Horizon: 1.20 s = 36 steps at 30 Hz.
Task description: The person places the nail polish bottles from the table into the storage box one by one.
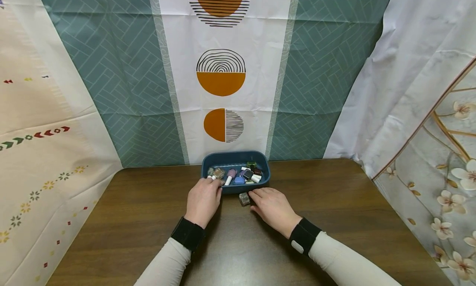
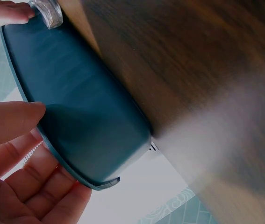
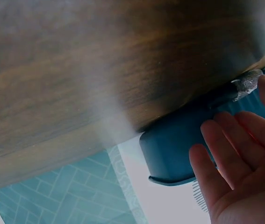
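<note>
A dark blue plastic bin [image 1: 245, 189] at the back of the table holds several nail polish bottles [image 1: 238, 180]. My left hand [image 1: 203, 200] grips its front rim toward the left end. In the left wrist view, the thumb [image 2: 27, 116] lies outside the wall, and the other fingertips are hidden behind the rim. On the table, right before the bin, lies a small glittery nail polish bottle [image 1: 244, 199]. My right hand [image 1: 273, 207] is just right of it, fingers relaxed. The right wrist view shows that thumb close beside the glittery bottle [image 3: 248, 85].
The brown wooden table [image 1: 148, 220] ends behind the bin at a hanging curtain [image 1: 260, 133] with orange half circles. Patterned cloths hang at the left [image 1: 55, 153] and right [image 1: 439, 195] sides.
</note>
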Available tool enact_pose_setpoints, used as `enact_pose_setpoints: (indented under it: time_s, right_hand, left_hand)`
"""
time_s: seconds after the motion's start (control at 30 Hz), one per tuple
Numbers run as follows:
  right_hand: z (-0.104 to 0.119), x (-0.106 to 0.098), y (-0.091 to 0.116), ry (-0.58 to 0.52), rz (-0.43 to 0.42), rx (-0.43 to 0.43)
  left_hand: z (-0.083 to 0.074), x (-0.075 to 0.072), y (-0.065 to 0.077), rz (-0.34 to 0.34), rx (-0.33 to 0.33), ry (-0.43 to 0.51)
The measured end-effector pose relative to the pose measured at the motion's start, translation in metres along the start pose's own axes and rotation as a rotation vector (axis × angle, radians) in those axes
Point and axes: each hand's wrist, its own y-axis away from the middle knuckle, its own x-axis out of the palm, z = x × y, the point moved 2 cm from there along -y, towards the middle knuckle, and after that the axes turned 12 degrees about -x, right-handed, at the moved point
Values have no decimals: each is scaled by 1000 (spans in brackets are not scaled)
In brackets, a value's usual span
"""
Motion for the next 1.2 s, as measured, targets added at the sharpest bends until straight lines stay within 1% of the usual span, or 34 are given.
enact_pose_setpoints:
  time_s: [0.37, 0.6, 0.87, 1.2]
  right_hand:
    - [-2, 4, -4, -2, -6, 7]
    - [-2, 5, -6, -5, 9, 19]
    - [-5, 7, -8, 5, 34, 51]
    - [-6, 5, -11, 17, 53, 60]
  left_hand:
    - [1, 1, 0, 10, -13, -3]
    - [1, 1, 0, 37, -30, -6]
    - [0, 1, 0, 33, -25, -3]
    - [0, 0, -2, 41, -24, 1]
